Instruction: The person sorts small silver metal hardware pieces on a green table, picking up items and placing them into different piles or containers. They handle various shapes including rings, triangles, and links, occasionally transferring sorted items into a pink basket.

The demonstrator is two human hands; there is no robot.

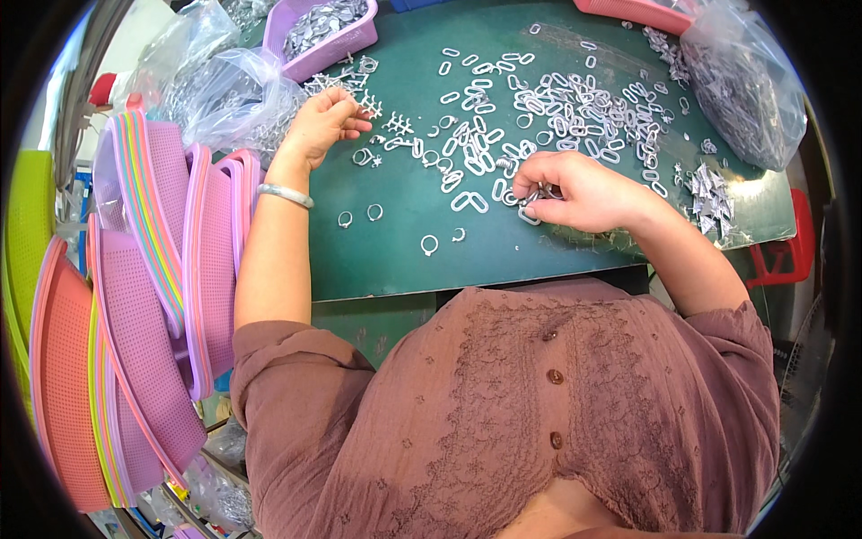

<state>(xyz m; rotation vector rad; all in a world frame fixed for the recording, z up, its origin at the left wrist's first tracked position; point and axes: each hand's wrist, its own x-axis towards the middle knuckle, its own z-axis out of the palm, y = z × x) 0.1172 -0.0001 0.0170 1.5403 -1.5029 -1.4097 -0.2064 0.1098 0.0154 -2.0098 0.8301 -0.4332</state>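
My left hand [325, 128] is raised over the left part of the table, thumb and fingers curled together; whatever they may pinch is too small to make out. Right beside its fingers lie branched silver metal pieces [396, 124]. My right hand [579, 190] is closed around a small bunch of silver metal pieces [542, 193], partly hidden under the fingers. An oval metal link [530, 216] shows just below its thumb. A wide scatter of flat oval links [584, 108] spreads beyond and between both hands. A few round rings [429, 243] lie nearer to me.
At the far left, a purple basket [334, 43] holds grey metal parts, beside clear plastic bags [238, 94]. Stacked colourful baskets [144, 314] crowd my left side. A bag of metal parts [745, 90] and a small pile of pointed pieces [710, 199] sit at the right.
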